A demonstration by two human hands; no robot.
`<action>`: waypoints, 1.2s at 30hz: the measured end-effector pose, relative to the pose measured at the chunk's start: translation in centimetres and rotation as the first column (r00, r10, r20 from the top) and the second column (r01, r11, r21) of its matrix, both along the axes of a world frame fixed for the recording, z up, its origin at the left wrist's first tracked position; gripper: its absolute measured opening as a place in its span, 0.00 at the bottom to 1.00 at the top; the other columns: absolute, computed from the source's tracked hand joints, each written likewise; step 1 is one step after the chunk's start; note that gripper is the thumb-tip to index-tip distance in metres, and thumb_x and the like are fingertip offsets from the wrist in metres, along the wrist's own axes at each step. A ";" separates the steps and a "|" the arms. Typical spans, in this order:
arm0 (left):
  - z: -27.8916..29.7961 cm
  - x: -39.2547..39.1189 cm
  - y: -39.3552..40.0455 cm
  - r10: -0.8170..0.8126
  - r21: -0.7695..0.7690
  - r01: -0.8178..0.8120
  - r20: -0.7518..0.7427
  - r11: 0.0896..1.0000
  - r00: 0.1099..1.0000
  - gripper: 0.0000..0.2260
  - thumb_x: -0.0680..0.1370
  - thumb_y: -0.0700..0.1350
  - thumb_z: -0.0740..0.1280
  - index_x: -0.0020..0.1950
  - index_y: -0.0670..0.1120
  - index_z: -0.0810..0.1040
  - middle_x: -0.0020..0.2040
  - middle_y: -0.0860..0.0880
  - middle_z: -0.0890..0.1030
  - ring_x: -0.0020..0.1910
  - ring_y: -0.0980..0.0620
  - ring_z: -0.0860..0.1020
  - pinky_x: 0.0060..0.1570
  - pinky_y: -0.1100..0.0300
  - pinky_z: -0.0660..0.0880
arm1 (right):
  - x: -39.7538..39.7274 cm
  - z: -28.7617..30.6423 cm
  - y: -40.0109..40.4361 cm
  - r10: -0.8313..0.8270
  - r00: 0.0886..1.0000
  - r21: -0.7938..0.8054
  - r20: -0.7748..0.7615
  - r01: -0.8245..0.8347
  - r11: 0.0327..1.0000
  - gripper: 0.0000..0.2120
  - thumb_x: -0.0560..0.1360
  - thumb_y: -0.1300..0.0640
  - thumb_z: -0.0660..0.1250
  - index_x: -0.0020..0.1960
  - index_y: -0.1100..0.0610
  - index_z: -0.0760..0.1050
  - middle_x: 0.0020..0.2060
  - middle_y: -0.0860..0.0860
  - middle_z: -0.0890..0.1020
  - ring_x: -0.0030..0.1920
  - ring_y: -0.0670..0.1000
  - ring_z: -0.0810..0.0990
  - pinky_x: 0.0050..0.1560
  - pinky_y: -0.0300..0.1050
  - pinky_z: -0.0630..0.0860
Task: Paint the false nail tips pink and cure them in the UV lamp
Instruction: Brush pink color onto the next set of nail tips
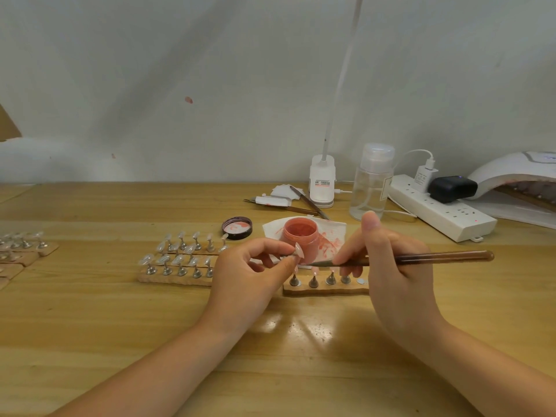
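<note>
Left hand (255, 266) apparently around nail tip (299, 251)

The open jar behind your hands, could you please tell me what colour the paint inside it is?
Salmon pink, like the jar itself; the head view shows it.

Your paint jar (301, 236) is pink, and the tissue (331, 236) under it is white with pink smears. Your brush (436, 256) is brown. The lid (237, 227) is black. The tabletop (120, 326) is yellow wood. The lamp (517, 173) is white.
</note>
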State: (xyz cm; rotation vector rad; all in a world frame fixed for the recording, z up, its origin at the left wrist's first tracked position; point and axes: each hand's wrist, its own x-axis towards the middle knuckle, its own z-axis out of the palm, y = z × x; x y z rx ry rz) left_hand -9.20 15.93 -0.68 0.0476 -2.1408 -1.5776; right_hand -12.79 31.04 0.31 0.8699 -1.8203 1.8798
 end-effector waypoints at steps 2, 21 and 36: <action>-0.1 0.0 -0.1 -0.003 0.002 0.003 -0.007 1.000 1.000 0.09 0.68 0.40 0.73 0.35 0.54 0.81 0.30 0.59 0.79 0.29 0.63 0.72 0.30 0.72 0.69 | 0.3 0.2 0.1 0.009 1.000 -0.035 0.024 -0.008 0.999 0.24 0.74 0.45 0.56 0.26 0.57 0.77 0.22 0.50 0.77 0.24 0.43 0.74 0.28 0.31 0.70; -0.3 -0.2 -0.3 -0.048 0.087 0.051 -0.030 0.995 0.998 0.05 0.65 0.51 0.71 0.38 0.52 0.81 0.37 0.51 0.83 0.38 0.52 0.80 0.38 0.64 0.75 | 0.2 0.1 0.2 -0.018 0.980 0.231 -0.196 0.064 0.971 0.09 0.75 0.50 0.58 0.40 0.45 0.76 0.30 0.41 0.79 0.32 0.40 0.78 0.32 0.30 0.73; -0.3 -0.3 -0.3 -0.054 0.122 0.059 -0.041 0.991 0.998 0.04 0.64 0.50 0.71 0.37 0.52 0.81 0.38 0.51 0.83 0.40 0.53 0.80 0.42 0.62 0.75 | 0.6 -0.9 0.3 0.032 0.973 0.158 -0.229 0.005 0.987 0.17 0.77 0.52 0.55 0.37 0.55 0.79 0.26 0.46 0.78 0.28 0.38 0.76 0.32 0.28 0.70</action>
